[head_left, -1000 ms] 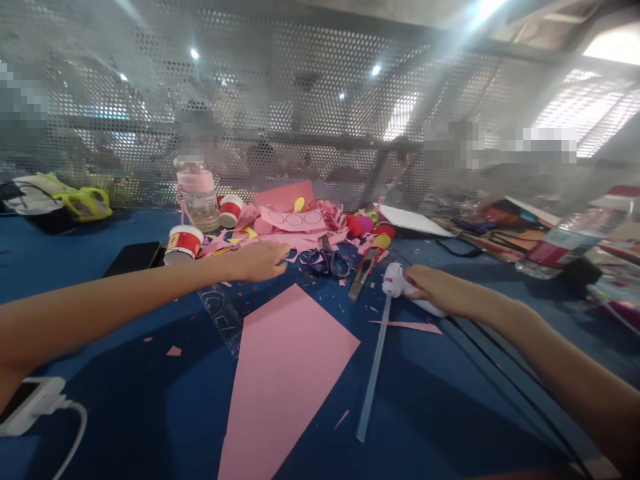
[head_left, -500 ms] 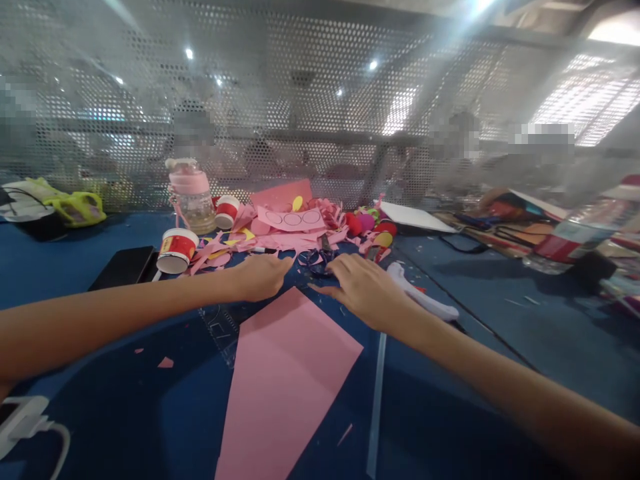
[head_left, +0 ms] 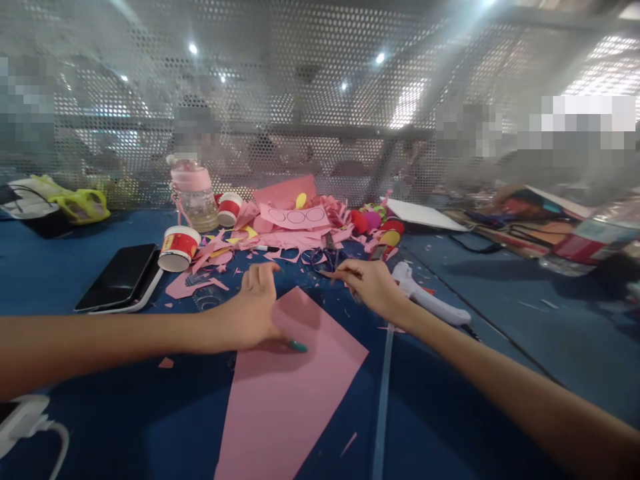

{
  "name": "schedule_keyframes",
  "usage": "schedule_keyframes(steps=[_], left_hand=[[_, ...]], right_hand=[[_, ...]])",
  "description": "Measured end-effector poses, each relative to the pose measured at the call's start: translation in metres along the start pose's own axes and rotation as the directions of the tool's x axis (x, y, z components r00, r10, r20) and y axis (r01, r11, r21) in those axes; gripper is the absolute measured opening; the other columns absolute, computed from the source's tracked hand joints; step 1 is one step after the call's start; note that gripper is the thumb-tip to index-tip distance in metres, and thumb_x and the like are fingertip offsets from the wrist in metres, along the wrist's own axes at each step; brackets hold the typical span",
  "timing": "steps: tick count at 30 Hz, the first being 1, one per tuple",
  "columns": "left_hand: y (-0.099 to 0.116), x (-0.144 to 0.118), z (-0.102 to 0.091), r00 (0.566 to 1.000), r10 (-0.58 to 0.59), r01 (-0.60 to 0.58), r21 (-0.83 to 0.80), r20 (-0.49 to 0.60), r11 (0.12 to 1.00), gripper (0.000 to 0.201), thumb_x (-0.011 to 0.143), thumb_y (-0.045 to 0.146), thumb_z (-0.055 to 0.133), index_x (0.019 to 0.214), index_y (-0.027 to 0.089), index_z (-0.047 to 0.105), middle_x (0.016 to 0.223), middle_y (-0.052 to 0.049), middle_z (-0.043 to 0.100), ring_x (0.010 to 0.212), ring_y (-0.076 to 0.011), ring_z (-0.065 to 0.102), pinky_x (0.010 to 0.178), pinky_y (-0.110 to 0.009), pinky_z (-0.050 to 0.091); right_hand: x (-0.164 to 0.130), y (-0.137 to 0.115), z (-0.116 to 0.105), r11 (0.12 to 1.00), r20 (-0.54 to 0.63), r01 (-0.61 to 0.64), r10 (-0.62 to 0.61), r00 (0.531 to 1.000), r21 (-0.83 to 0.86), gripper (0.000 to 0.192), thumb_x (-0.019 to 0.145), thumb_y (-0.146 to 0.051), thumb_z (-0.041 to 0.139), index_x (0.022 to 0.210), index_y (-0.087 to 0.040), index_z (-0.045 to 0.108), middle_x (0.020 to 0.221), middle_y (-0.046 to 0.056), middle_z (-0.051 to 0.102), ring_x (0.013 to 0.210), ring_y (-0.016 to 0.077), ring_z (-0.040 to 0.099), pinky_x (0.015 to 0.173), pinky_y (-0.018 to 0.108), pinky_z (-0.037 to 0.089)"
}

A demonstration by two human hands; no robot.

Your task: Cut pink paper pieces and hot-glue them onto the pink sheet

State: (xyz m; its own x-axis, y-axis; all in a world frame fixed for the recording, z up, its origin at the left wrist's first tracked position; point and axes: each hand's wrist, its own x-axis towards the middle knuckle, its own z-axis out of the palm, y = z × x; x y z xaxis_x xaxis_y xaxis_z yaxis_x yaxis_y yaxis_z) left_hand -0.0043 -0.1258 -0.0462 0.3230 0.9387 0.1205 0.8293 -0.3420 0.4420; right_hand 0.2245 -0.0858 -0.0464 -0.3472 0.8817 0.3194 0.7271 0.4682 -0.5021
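A large sheet of pink paper [head_left: 290,400] lies on the blue table in front of me. My left hand [head_left: 257,310] is over its upper left edge, thumb stretched across the paper and apart from the bent fingers, holding nothing. Beyond the sheet's top corner, my right hand [head_left: 367,283] has its fingers pinched together. Right by those fingertips lie scissors with dark blue handles [head_left: 320,259]. Whether the fingers grip anything is too small to tell. Behind the scissors is a heap of pink paper scraps [head_left: 285,239], with a pink strip [head_left: 294,217] bearing drawn ovals on top.
To the left are a phone [head_left: 120,273], a red paper cup [head_left: 179,250] and a pink-topped bottle [head_left: 191,197]. A white glue gun [head_left: 433,300] lies beyond my right wrist. A clear strip [head_left: 384,400] runs beside the sheet. A perforated screen [head_left: 300,100] stands behind.
My left hand has moved back toward me and opened over the pink sheet, uncovering scraps behind it. My right hand has closed from spread fingers into a pinch beside the scissors.
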Motion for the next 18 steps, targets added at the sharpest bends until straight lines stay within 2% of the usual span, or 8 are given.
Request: schedule_keyframes(steps=[3, 6, 8, 12, 15, 18], left_hand=[[-0.002, -0.003, 0.000, 0.993, -0.066, 0.069, -0.027, 0.095, 0.997, 0.101, 0.034, 0.059, 0.073, 0.112, 0.014, 0.027, 0.114, -0.019, 0.040, 0.108, -0.0371, 0.043, 0.084, -0.046, 0.041], [-0.003, -0.002, -0.005, 0.971, -0.109, 0.137, -0.121, 0.212, 0.983, 0.094, 0.039, 0.053, 0.075, 0.109, 0.014, 0.026, 0.107, -0.017, 0.048, 0.096, -0.0316, 0.053, 0.073, -0.038, 0.047], [-0.005, 0.000, -0.007, 0.962, -0.105, 0.161, -0.213, 0.252, 0.964, 0.092, 0.042, 0.052, 0.075, 0.109, 0.015, 0.025, 0.104, -0.015, 0.053, 0.089, -0.0282, 0.057, 0.068, -0.035, 0.048], [-0.012, 0.015, -0.003, 0.977, -0.082, 0.154, -0.381, 0.199, 0.911, 0.082, 0.048, 0.051, 0.074, 0.108, 0.014, 0.032, 0.096, -0.012, 0.060, 0.086, -0.0240, 0.060, 0.065, -0.030, 0.048], [-0.018, 0.034, 0.004, 0.975, -0.043, 0.144, -0.470, 0.219, 0.871, 0.051, 0.063, 0.054, 0.063, 0.091, 0.015, 0.048, 0.085, -0.008, 0.064, 0.074, -0.0198, 0.062, 0.055, -0.026, 0.045], [-0.020, 0.053, 0.012, 0.981, 0.049, 0.069, -0.572, 0.188, 0.818, 0.036, 0.066, 0.045, 0.064, 0.082, 0.014, 0.054, 0.082, -0.005, 0.065, 0.075, -0.0163, 0.062, 0.061, -0.025, 0.045]], right_hand=[[0.000, 0.001, 0.002, 0.965, -0.049, -0.049, 0.063, 0.997, 0.256, 0.019, 0.077, -0.037, 0.058, 0.073, -0.018, 0.058, 0.042, -0.005, 0.054, 0.037, 0.0103, 0.050, 0.042, 0.020, 0.034], [0.001, 0.001, 0.002, 0.870, -0.048, -0.107, 0.148, 0.988, 0.482, 0.025, 0.071, -0.040, 0.064, 0.069, -0.018, 0.052, 0.042, -0.006, 0.054, 0.029, 0.0071, 0.042, 0.032, 0.018, 0.028], [0.002, 0.002, 0.001, 0.799, -0.027, -0.140, 0.191, 0.981, 0.585, 0.029, 0.068, -0.042, 0.065, 0.064, -0.018, 0.049, 0.040, -0.006, 0.052, 0.024, 0.0051, 0.036, 0.028, 0.018, 0.022], [0.006, 0.002, -0.002, 0.680, -0.046, -0.125, 0.228, 0.973, 0.723, 0.029, 0.069, -0.043, 0.064, 0.063, -0.017, 0.051, 0.038, -0.008, 0.046, 0.025, 0.0021, 0.028, 0.027, 0.016, 0.017], [0.009, 0.003, -0.007, 0.596, -0.060, -0.093, 0.233, 0.971, 0.797, 0.028, 0.069, -0.042, 0.064, 0.070, -0.017, 0.053, 0.040, -0.009, 0.044, 0.027, 0.0011, 0.027, 0.028, 0.015, 0.018], [0.011, 0.007, -0.012, 0.555, -0.150, -0.059, 0.324, 0.934, 0.830, 0.032, 0.063, -0.042, 0.069, 0.071, -0.017, 0.052, 0.044, -0.007, 0.051, 0.026, 0.0014, 0.031, 0.027, 0.015, 0.020]])
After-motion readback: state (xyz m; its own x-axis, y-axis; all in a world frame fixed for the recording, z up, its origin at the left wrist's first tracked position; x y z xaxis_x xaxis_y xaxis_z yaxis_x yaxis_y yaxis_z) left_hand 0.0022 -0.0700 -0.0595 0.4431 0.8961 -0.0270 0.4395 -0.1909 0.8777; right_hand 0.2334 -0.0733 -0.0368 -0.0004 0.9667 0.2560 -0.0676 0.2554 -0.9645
